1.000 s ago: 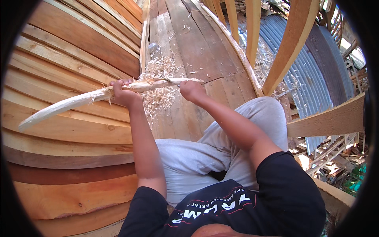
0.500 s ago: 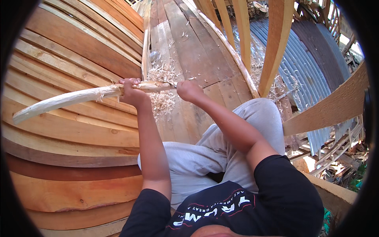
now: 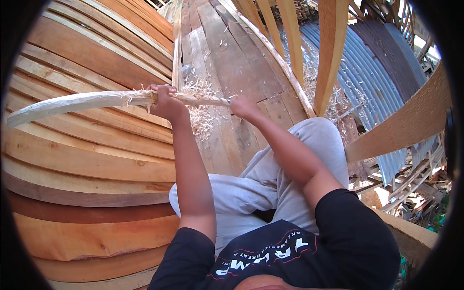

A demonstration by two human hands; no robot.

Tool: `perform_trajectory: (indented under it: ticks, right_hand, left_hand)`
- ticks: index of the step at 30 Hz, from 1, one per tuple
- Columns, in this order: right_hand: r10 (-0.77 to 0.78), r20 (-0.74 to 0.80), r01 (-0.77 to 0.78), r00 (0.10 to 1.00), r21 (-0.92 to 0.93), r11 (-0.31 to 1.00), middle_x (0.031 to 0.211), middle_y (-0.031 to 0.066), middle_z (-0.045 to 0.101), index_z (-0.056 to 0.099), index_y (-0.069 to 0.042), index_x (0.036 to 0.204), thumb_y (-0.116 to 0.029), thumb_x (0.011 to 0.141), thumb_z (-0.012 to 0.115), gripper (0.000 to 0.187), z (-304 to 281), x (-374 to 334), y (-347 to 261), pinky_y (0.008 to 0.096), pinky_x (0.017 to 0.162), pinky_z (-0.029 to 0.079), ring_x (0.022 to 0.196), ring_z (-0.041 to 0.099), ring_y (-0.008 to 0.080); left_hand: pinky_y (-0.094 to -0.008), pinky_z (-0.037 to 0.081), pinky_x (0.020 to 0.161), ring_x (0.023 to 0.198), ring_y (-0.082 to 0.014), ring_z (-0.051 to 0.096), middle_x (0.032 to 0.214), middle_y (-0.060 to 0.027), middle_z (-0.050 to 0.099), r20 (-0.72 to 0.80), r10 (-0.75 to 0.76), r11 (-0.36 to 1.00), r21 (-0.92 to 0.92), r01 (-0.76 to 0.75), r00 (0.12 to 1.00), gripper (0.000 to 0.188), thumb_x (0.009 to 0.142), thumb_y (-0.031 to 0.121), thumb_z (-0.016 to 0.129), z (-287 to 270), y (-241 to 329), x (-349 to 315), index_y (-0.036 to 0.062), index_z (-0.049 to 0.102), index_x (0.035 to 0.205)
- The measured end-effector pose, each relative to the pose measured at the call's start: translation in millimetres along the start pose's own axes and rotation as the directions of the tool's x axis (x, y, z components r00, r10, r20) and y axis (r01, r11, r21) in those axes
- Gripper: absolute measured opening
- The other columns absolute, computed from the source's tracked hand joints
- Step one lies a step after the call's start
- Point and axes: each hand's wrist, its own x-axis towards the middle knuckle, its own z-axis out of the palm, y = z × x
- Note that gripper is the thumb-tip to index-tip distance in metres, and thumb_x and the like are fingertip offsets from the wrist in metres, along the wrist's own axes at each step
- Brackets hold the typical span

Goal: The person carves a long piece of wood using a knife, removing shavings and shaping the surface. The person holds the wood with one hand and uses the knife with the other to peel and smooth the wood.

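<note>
A long, curved, peeled wooden pole (image 3: 82,101) stretches from the far left to the middle of the view, with curls of shaved wood clinging near its centre. My left hand (image 3: 167,102) is closed round it. At the pole's right end, my right hand (image 3: 245,107) is a fist round a knife, which the fingers almost wholly hide; only a thin dark bit of blade showed a moment ago. Pale wood shavings (image 3: 201,121) lie heaped on the plank floor (image 3: 229,154) beneath the pole.
Overlapping planks (image 3: 96,154) form a wall on my left. Upright curved timbers (image 3: 331,53) stand on my right, and a broad timber (image 3: 401,133) slants close to my right knee. Corrugated metal sheets (image 3: 369,96) lie beyond them. A long thin pole (image 3: 280,63) runs along the floor.
The pole's left end has swung up and the pole has shifted left. My right hand has moved slightly right, to the pole's right tip. My left hand keeps its grip.
</note>
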Motion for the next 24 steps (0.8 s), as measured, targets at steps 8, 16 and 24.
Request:
perform_trajectory:
  ticks: [8,16,24]
  right_hand:
    - [0.057,-0.043,-0.046,0.997,0.223,0.974,0.115,0.0311,0.060,0.062,0.009,0.109,-0.034,0.094,0.030,0.056,14,5,-6,0.0476,0.097,0.043,0.110,0.058,0.0437]
    - [0.259,-0.028,-0.245,0.966,0.236,0.940,0.119,0.0199,0.062,0.063,0.000,0.114,-0.037,0.094,0.032,0.052,18,2,-6,0.0460,0.097,0.045,0.114,0.059,0.0367]
    - [0.197,-0.021,-0.188,0.980,0.207,0.960,0.119,0.0188,0.063,0.065,-0.003,0.113,-0.034,0.094,0.032,0.049,18,-6,-10,0.0470,0.095,0.046,0.112,0.060,0.0361]
  left_hand:
    - [-0.0275,0.041,0.052,0.053,-0.0128,0.045,0.065,-0.0038,0.046,-0.028,0.007,1.000,0.012,-0.007,1.000,0.027,0.070,-0.010,0.052,18,0,-2,0.0067,0.044,0.088]
    - [-0.0258,0.040,0.051,0.052,-0.0120,0.045,0.063,-0.0039,0.046,-0.093,-0.072,0.997,-0.010,0.072,0.993,0.024,0.071,-0.010,0.052,-3,0,10,0.0064,0.045,0.087]
    - [-0.0266,0.041,0.054,0.052,-0.0120,0.045,0.062,-0.0037,0.046,-0.092,-0.060,0.997,-0.050,0.056,0.994,0.023,0.071,-0.009,0.051,-17,-2,14,0.0060,0.045,0.087]
